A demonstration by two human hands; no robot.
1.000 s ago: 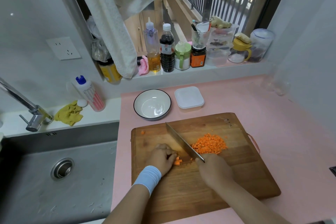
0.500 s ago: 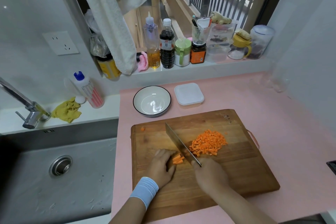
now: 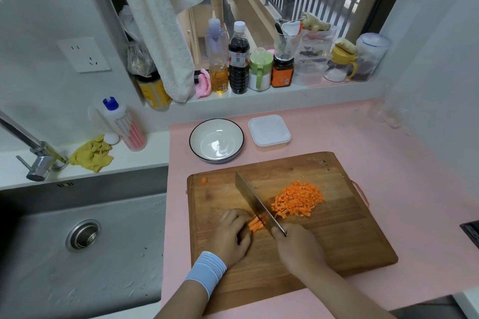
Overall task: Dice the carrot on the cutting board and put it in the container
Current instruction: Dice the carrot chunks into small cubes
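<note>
Carrot strips [image 3: 256,225] lie on the cutting board [image 3: 337,235], pinned by the left hand's [image 3: 233,237] curled fingers. Right hand [image 3: 298,248] grips the knife [image 3: 256,202], blade against them. Diced pile [image 3: 298,199] sits just beyond the blade; the lidded container [image 3: 269,132] stands on the table behind the board.

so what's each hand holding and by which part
Right hand grips the knife by its handle, hidden in the fist. Left hand holds the carrot strips at their left end with curled fingers.

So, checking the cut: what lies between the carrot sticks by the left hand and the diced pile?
The knife blade, in the right hand, separates the carrot sticks from the diced pile; head view.
</note>
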